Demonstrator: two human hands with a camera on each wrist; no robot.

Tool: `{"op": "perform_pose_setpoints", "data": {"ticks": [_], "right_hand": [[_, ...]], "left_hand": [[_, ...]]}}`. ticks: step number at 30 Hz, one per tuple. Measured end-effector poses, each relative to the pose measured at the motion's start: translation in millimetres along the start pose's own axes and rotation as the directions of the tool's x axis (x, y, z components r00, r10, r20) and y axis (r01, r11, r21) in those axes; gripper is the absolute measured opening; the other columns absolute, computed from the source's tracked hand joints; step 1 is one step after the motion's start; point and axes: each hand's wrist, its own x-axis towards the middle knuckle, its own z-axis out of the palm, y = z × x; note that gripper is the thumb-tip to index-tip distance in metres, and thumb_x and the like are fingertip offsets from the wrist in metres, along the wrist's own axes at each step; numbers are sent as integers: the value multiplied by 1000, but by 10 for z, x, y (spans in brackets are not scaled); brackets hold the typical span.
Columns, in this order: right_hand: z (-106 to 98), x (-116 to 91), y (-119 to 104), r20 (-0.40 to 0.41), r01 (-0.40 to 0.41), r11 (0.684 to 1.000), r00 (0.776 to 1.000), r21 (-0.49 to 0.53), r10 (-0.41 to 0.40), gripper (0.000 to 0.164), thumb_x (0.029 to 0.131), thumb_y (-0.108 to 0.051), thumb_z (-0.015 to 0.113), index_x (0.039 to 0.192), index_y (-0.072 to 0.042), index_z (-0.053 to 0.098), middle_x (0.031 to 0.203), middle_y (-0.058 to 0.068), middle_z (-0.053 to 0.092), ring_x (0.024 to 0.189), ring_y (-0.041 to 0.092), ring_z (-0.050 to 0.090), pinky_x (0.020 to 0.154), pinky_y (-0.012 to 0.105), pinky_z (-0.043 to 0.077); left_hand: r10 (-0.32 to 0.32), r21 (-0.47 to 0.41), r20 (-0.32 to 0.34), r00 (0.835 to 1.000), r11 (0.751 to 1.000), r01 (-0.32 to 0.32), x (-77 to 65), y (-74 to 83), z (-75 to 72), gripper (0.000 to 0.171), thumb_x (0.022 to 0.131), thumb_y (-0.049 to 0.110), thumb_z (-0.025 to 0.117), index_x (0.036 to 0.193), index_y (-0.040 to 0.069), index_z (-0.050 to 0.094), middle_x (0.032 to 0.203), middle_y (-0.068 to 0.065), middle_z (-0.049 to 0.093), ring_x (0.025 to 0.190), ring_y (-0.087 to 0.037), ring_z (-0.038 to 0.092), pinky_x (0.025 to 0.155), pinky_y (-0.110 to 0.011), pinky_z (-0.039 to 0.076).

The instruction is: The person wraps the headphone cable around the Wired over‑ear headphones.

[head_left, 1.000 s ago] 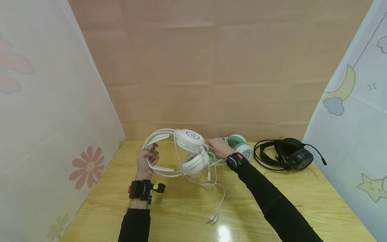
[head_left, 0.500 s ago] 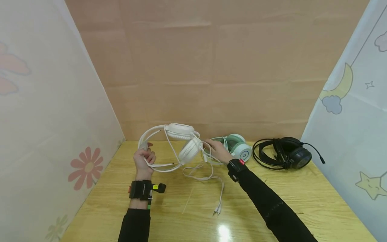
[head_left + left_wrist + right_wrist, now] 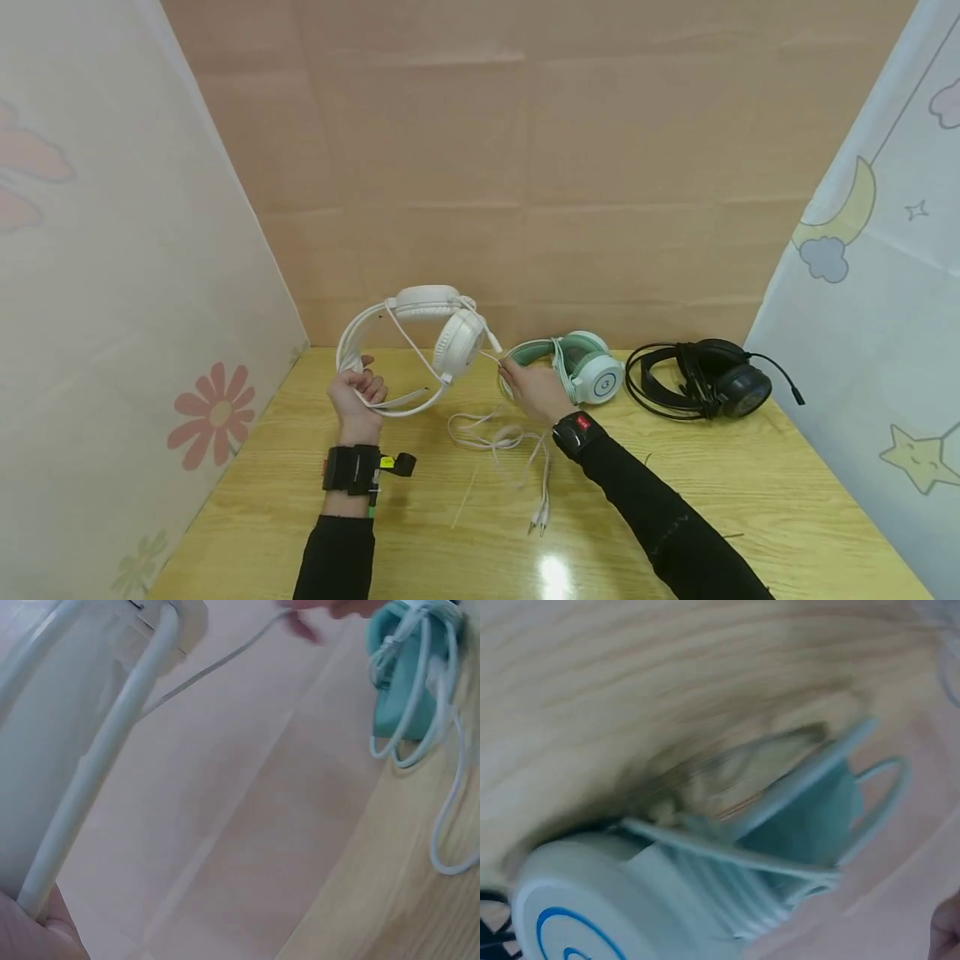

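My left hand [image 3: 358,404] grips the headband of a pair of white headphones [image 3: 459,343], held up off the table with the ear cups pointing right. In the left wrist view, part of that hand [image 3: 37,934] shows at the white band [image 3: 90,772]. Right of the ear cups, my right hand [image 3: 536,390] pinches the headphones' white cable, which runs taut from the cups to the fingertips in the left wrist view. Loose cable [image 3: 498,437] lies on the table below, its twin plugs [image 3: 538,521] toward the front.
Green-and-white headphones [image 3: 602,379], their cord wound round them, lie just behind my right hand. Further right rests a black headset [image 3: 742,392] with a microphone boom. A brown paper wall [image 3: 525,167] stands behind the wooden table [image 3: 262,533]; patterned sheets flank it.
The white headphones have risen and shifted left in my left hand. My right hand has drawn the cable out from the ear cups, and more of it lies loose on the table.
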Motion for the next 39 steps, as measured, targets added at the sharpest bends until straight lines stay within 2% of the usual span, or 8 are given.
{"op": "perform_pose_setpoints", "data": {"ticks": [4,9,12,17,25,29,34,39], "right_hand": [[62,-40,-17,-8,52,999,999,5,-51,6,95,-18,61,94,-16,56,55,-5,51,45,14,54,42,31,39],[86,-48,-105,73,69,987,994,146,-80,6,98,-14,58,101,-16,62,80,-1,70,66,12,66,58,30,51],[90,-48,-134,114,78,982,989,170,-98,8,97,-15,58,103,-17,63,87,-2,70,71,11,66,62,30,52],[130,-31,-187,141,132,985,979,114,-147,7,97,-20,59,101,-18,64,85,-7,68,69,8,63,58,25,49],[137,-49,-337,152,212,970,961,123,-229,6,97,-24,58,94,-19,61,80,-10,64,58,2,54,52,19,41],[134,-45,-378,153,222,967,959,125,-240,5,96,-22,60,92,-19,59,78,-10,63,57,2,52,50,19,37],[102,-54,-371,115,213,967,966,141,-230,10,94,-18,63,87,-19,56,71,-11,54,51,2,36,47,17,24],[84,-93,-356,119,200,970,969,142,-217,9,97,-20,59,88,-18,59,72,-13,52,54,0,38,48,17,29]], "left_hand": [[0,-71,-7,1000,997,-1,0,42,-16,28,80,0,23,97,3,45,56,5,17,47,-9,10,43,-22,11],[-2,-107,-68,998,994,-6,-12,24,32,23,80,0,22,89,5,43,57,5,15,40,-7,16,43,-21,12],[-17,-152,-112,994,988,0,-27,-13,68,22,80,0,22,80,8,42,56,5,16,37,-7,21,42,-21,15],[-2,-182,-175,985,983,-30,-23,-75,65,21,77,-1,24,73,9,42,52,5,21,38,-8,22,41,-22,18],[53,-211,-251,966,972,-108,-8,-160,14,18,77,-3,24,73,9,37,54,4,18,47,-10,12,44,-23,15],[91,-181,-274,957,973,-144,-8,-173,-18,17,77,-4,25,76,9,35,54,4,17,46,-10,13,45,-23,13],[126,-89,-282,951,984,-157,-2,-198,-23,16,77,-4,26,79,10,33,55,5,17,47,-10,13,46,-24,13],[143,-39,-303,942,986,-162,-5,-236,-6,16,77,-4,28,80,11,32,56,5,18,49,-11,13,49,-24,13]]}}
